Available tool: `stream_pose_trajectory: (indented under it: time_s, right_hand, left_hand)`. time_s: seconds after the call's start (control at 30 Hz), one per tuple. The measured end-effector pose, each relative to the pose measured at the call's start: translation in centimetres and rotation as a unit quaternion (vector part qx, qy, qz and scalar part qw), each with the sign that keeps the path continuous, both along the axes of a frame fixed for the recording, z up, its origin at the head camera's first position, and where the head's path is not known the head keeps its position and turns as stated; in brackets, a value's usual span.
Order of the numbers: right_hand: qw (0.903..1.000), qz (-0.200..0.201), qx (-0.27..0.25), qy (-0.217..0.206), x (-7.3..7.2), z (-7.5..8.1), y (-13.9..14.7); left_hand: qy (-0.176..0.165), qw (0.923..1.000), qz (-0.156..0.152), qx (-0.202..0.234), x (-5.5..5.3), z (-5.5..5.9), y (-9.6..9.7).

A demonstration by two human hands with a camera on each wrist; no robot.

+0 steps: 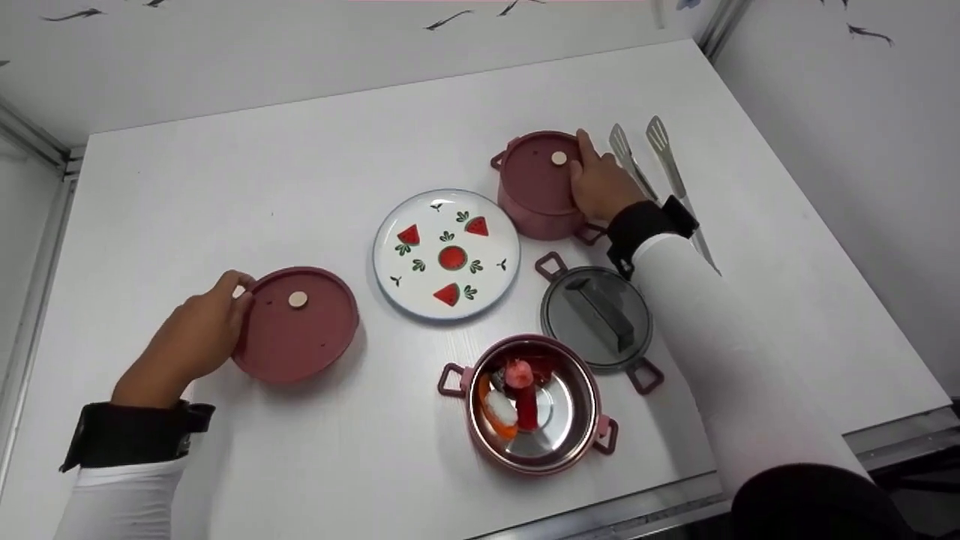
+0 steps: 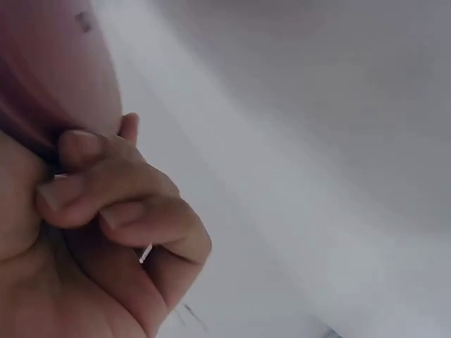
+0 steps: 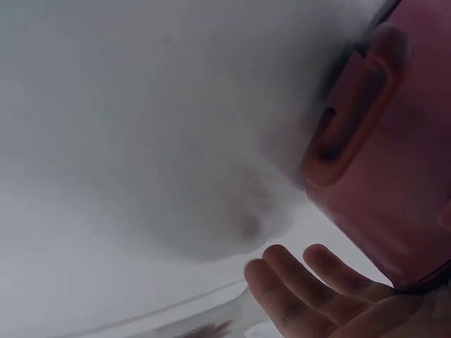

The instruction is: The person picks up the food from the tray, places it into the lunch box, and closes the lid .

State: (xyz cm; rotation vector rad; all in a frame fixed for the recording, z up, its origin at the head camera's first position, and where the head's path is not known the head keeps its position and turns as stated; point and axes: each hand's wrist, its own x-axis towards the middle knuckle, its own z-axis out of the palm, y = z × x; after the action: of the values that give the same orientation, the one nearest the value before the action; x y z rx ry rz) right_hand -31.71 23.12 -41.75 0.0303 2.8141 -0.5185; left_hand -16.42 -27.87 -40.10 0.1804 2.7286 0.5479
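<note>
At the left, my left hand [image 1: 199, 330] pinches the edge of a round maroon lid [image 1: 300, 337] with a cream knob. Curled fingers [image 2: 134, 190] show beside its rim in the left wrist view. Farther back on the right, my right hand [image 1: 606, 184] touches the side of a lidded maroon pot [image 1: 536, 180]. Its index finger lies along the lid's edge, while the other fingers [image 3: 296, 299] stretch out apart from the pot wall in the right wrist view. Near the front, an open steel-lined pot [image 1: 551, 442] holds several toy-like food pieces [image 1: 517, 394].
A white plate with watermelon pictures [image 1: 450, 195] sits mid-table. Behind the open pot lies a grey lid [image 1: 562, 319] with a black bar handle and maroon side loops. Two slotted metal utensils, a turner [image 1: 667, 157] and another [image 1: 624, 150], lie beyond my right hand.
</note>
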Motion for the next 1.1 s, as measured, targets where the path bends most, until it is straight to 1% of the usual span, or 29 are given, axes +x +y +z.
stream_pose_trajectory:
  time_s: [0.07, 0.1, 0.17, 0.2, 0.23, 0.27, 0.3, 0.33, 0.37, 0.43, 0.5, 0.57, 0.6, 0.67, 0.77, 0.87, 0.97, 1.07, 1.1]
  right_hand:
    - [0.9997, 0.008, -0.014, 0.019, 0.1, 0.0, 0.0]
    - [0.9989, 0.01, -0.024, 0.038, 0.3, 0.2, -0.1]
    - [0.9939, 0.015, -0.05, 0.097, 1.2, 0.6, -0.4]
    - [0.9883, 0.017, -0.069, 0.135, 1.9, 0.8, -0.7]
    - [0.9795, 0.023, -0.093, 0.177, 2.8, 1.2, -1.0]
    - [0.9696, 0.032, -0.121, 0.21, 3.9, 1.7, -1.3]
    - [0.9591, 0.046, -0.148, 0.237, 5.4, 2.2, -1.7]
    - [0.9495, 0.063, -0.177, 0.251, 7.0, 2.7, -2.0]
    - [0.9417, 0.082, -0.203, 0.256, 8.9, 3.0, -2.3]
    - [0.9309, 0.122, -0.244, 0.243, 12.8, 3.4, -2.6]
    - [0.9293, 0.151, -0.266, 0.207, 16.6, 3.1, -2.6]
    - [0.9338, 0.164, -0.267, 0.172, 19.8, 2.3, -2.4]
    - [0.9366, 0.165, -0.266, 0.157, 21.0, 1.8, -2.2]
    - [0.9425, 0.158, -0.267, 0.125, 23.0, 0.8, -2.0]
    - [0.9473, 0.141, -0.272, 0.094, 24.7, -0.6, -1.9]
    - [0.9495, 0.129, -0.273, 0.083, 25.6, -1.5, -2.0]
    - [0.9506, 0.127, -0.269, 0.087, 26.2, -2.0, -2.1]
    - [0.9469, 0.129, -0.28, 0.091, 26.5, -2.4, -2.3]
    - [0.9456, 0.13, -0.284, 0.092, 26.5, -2.5, -2.3]
  left_hand:
    - [0.014, 0.9994, -0.015, 0.028, -0.1, 1.1, 1.9]
    - [0.019, 0.9987, -0.024, 0.041, -0.1, 1.5, 3.0]
    - [0.028, 0.9968, -0.044, 0.061, -0.2, 2.3, 5.8]
    - [0.036, 0.9956, -0.055, 0.067, -0.2, 2.5, 7.2]
    - [0.045, 0.9944, -0.067, 0.068, -0.1, 2.7, 8.8]
    - [0.054, 0.9929, -0.079, 0.071, -0.1, 2.8, 10.4]
    - [0.064, 0.991, -0.092, 0.072, 0.0, 2.8, 12.1]
    - [0.072, 0.9891, -0.105, 0.075, 0.1, 2.8, 13.7]
    - [0.08, 0.9866, -0.119, 0.077, 0.3, 2.7, 15.3]
    - [0.092, 0.9815, -0.147, 0.081, 0.6, 2.6, 18.2]
    - [0.101, 0.9756, -0.175, 0.086, 1.0, 2.4, 20.7]
    - [0.11, 0.9695, -0.199, 0.092, 1.4, 2.0, 22.6]
    - [0.113, 0.9667, -0.21, 0.092, 1.6, 1.7, 23.4]
    - [0.124, 0.9613, -0.228, 0.091, 2.0, 1.1, 24.5]
    - [0.154, 0.9524, -0.249, 0.085, 2.6, 0.3, 25.2]
    - [0.204, 0.9411, -0.259, 0.076, 3.1, -0.4, 25.4]
    - [0.267, 0.9254, -0.264, 0.053, 3.5, -1.0, 25.5]
    - [0.326, 0.9082, -0.263, 0.006, 3.8, -1.5, 25.6]
    - [0.34, 0.9032, -0.262, -0.01, 3.9, -1.6, 25.6]
